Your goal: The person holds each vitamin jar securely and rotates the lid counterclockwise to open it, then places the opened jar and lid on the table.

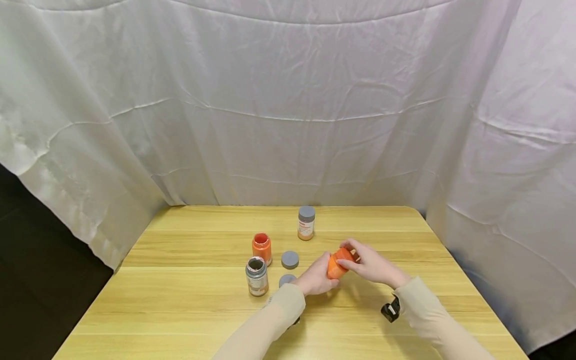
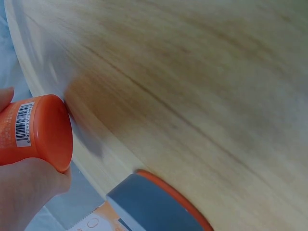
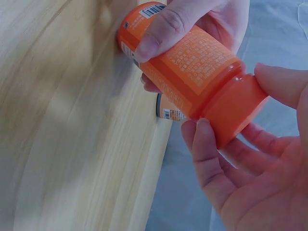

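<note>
My left hand (image 1: 316, 278) grips the body of an orange bottle (image 3: 192, 62), held tilted above the table. Around the bottle's orange cap (image 3: 236, 108) are the fingers and thumb of my right hand (image 1: 371, 263). The cap sits on the bottle's neck. In the left wrist view the bottle's base, with a barcode label (image 2: 24, 125) beside it, faces the camera. Left of my hands stand an uncapped orange bottle (image 1: 262, 251) and an uncapped grey bottle (image 1: 257, 282). Two grey caps lie near my left hand: one farther back (image 1: 290, 259), the other (image 1: 286, 280) partly hidden by it.
A grey-capped bottle (image 1: 306, 226) with a white label stands upright toward the back of the wooden table (image 1: 189, 280). Pale curtains (image 1: 292, 125) hang behind the table and along its sides. A black strap device (image 1: 390, 310) is on my right wrist.
</note>
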Action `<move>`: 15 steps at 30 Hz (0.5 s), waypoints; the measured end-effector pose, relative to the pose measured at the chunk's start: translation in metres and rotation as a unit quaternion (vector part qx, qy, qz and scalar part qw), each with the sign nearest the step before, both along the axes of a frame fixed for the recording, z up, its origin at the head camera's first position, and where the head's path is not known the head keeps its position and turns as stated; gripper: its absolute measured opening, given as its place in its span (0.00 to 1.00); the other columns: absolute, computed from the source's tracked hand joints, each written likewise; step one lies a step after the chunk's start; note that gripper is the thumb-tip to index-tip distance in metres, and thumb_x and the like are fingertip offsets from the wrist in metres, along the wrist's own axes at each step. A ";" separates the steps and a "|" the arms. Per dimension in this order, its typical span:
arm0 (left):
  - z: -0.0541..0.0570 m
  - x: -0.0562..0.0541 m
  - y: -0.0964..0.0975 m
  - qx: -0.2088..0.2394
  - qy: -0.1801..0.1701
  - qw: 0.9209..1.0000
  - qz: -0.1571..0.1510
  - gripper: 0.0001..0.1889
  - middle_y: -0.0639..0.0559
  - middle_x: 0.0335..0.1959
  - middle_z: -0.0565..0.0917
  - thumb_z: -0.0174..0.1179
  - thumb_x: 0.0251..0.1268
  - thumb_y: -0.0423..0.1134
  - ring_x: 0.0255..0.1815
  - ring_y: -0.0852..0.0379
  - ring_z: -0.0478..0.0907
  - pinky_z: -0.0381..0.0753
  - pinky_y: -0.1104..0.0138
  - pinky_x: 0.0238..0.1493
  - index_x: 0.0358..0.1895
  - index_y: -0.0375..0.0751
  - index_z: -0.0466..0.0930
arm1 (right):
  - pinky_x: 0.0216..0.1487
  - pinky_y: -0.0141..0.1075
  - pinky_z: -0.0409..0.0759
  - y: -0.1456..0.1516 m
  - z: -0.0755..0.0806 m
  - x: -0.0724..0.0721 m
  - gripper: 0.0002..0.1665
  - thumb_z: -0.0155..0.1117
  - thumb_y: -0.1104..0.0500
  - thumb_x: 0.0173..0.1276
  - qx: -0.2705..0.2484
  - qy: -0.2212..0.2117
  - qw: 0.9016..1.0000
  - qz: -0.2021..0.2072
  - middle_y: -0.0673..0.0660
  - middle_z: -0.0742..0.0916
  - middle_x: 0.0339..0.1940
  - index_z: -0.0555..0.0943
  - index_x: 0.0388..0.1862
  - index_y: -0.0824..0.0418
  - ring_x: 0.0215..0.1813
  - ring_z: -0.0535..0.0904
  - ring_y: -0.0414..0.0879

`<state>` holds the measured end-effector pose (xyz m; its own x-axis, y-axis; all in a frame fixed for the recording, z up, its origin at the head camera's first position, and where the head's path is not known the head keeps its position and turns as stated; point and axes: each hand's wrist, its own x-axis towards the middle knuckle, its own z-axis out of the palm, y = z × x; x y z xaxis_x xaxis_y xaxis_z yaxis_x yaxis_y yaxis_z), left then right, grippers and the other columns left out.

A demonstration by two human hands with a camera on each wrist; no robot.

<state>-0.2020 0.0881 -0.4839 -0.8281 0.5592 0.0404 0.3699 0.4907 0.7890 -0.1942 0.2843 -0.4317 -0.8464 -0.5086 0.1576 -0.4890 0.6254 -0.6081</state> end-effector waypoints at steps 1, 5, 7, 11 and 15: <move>0.000 0.000 0.000 0.000 -0.001 1.000 0.001 0.24 0.52 0.44 0.77 0.68 0.61 0.32 0.40 0.61 0.73 0.74 0.68 0.48 0.56 0.40 0.67 | 0.38 0.31 0.81 0.000 0.000 0.000 0.22 0.63 0.52 0.74 0.001 0.002 1.000 -0.004 0.60 0.85 0.45 0.74 0.57 0.66 0.38 0.81 0.39; 0.000 0.000 0.000 0.001 -0.004 1.000 0.002 0.24 0.52 0.44 0.77 0.68 0.61 0.32 0.40 0.61 0.73 0.74 0.67 0.47 0.57 0.41 0.67 | 0.38 0.30 0.81 0.002 0.000 0.000 0.23 0.64 0.51 0.73 0.007 0.004 1.000 -0.010 0.61 0.86 0.46 0.76 0.58 0.65 0.39 0.82 0.41; 0.001 0.001 0.000 0.000 -0.005 1.000 0.003 0.24 0.52 0.44 0.77 0.68 0.61 0.32 0.40 0.61 0.73 0.74 0.67 0.47 0.57 0.41 0.67 | 0.39 0.31 0.82 0.002 0.000 0.000 0.24 0.65 0.51 0.72 0.009 0.007 1.000 -0.009 0.62 0.87 0.47 0.76 0.59 0.64 0.40 0.83 0.42; 0.002 0.001 0.000 -0.001 -0.007 1.000 0.003 0.24 0.52 0.44 0.77 0.68 0.62 0.32 0.40 0.60 0.73 0.74 0.66 0.47 0.57 0.41 0.67 | 0.42 0.33 0.83 0.004 -0.001 0.000 0.24 0.66 0.52 0.72 0.010 0.021 1.000 0.004 0.63 0.88 0.48 0.77 0.60 0.64 0.42 0.85 0.45; 0.002 0.001 0.000 0.000 -0.003 1.000 0.003 0.24 0.52 0.43 0.77 0.68 0.61 0.32 0.39 0.60 0.73 0.74 0.67 0.46 0.58 0.40 0.67 | 0.46 0.35 0.84 0.006 -0.002 0.001 0.23 0.66 0.55 0.71 0.007 0.033 0.999 0.015 0.61 0.87 0.48 0.77 0.60 0.64 0.48 0.85 0.50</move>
